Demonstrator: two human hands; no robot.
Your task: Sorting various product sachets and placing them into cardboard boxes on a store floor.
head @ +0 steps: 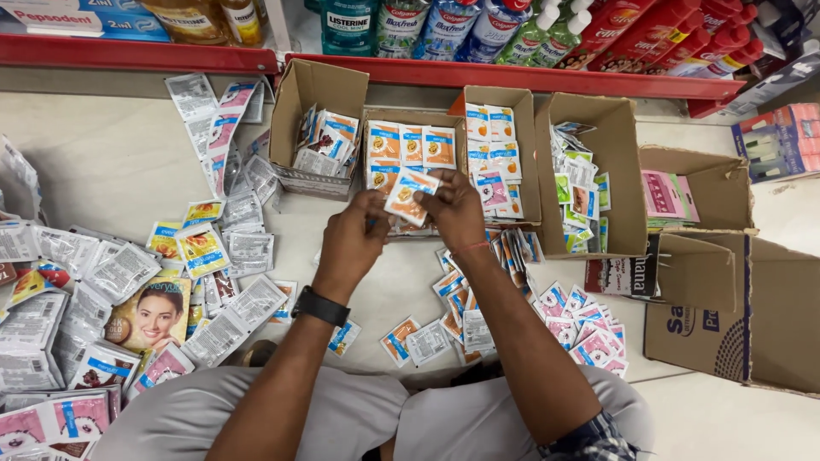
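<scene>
Shop floor (111, 162), beneath red shelf (512, 75): left hand (352, 239) and right hand (454, 209), fingers pinching one orange-white sachet (408, 195) above open cardboard box (410, 119) of matching sachets.

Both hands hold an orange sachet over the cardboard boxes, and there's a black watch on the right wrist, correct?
Not quite. The head view shows the watch on the left wrist; the right wrist has only a thin red thread. Both the left hand and right hand do hold the orange sachet over the boxes.
</scene>
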